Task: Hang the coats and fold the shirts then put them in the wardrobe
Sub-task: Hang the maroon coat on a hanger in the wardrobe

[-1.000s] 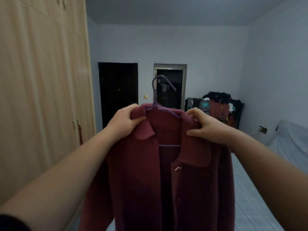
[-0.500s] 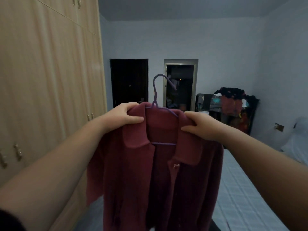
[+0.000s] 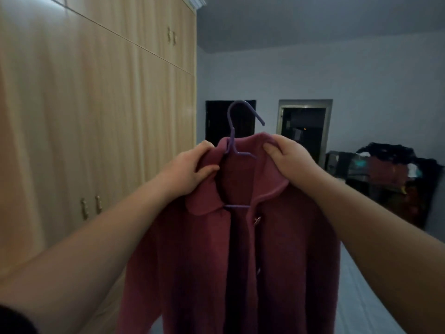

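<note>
A dark red collared coat (image 3: 277,249) hangs open-fronted on a purple hanger (image 3: 232,141), held up mid-air. A closed light wooden wardrobe (image 3: 96,116) stands left.

Past the hands there's a dark door (image 3: 216,121) and an open doorway (image 3: 304,131) – off to their right, a rack piled with clothes (image 3: 390,174).

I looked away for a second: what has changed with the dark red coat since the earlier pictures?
The view has swung left toward the light wooden wardrobe, whose doors remain closed. Both hands, left hand and right hand, still grip the dark red coat by its collar, on the purple wire hanger.
</note>
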Tool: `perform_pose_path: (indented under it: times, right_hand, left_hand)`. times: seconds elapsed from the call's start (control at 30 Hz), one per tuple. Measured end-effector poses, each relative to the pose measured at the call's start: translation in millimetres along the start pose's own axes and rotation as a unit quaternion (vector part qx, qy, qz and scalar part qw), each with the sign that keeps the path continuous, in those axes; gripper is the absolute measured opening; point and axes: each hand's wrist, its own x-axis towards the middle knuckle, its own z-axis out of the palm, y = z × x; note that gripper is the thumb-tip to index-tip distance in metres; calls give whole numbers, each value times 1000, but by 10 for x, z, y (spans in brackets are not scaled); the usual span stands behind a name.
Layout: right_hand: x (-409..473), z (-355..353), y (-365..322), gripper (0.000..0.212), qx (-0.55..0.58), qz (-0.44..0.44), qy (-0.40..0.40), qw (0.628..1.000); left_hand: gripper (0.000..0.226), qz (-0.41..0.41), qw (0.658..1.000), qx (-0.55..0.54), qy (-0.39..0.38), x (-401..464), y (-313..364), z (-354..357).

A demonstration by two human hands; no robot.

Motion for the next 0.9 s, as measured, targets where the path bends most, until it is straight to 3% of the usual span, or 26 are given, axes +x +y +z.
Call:
perform_pose_path:
  times: [0.07, 0.13, 0.23, 0.3, 0.4, 0.5, 0.6, 0.73, 0.9]
  right_hand:
    - [-107, 5, -138, 25, 16, -15, -19, 1000]
    - [-271, -3, -224, 19, 10, -40, -96, 995]
    - [-501, 35, -345, 24, -12, -67, -222, 973]
    - [-601, 143, -484, 27, 11, -76, -255, 964]
    - [-713, 422, -779, 9, 27, -116, -216, 969]
    - [-778, 687, -1151, 27, 1, -144, -139, 980]
    - [-784, 903, -1534, 31, 20, -182, -103, 978]
    - [-751, 1195, -2017, 31, 67, -216, -116, 967]
    - [-698, 1618, -2658, 30, 119, -246, -216, 937]
  left_hand:
    - [27, -26, 997, 8, 74, -129, 96, -106]
    - [26, -68, 990, 29, 122, -298, 168, -268]
    - [26, -127, 978, 64, 151, -669, 293, -551]
    - [27, -151, 974, 84, 146, -945, 394, -725]
    - [36, -189, 973, 82, 103, -1339, 569, -1002]
    - [41, -216, 970, 74, 80, -1711, 722, -1345]
    - [42, -249, 957, 130, 75, -2076, 762, -1746]
    - [39, -306, 932, 187, 60, -2599, 735, -2254]
    - [18, -330, 917, 206, 86, -3104, 716, -2748]
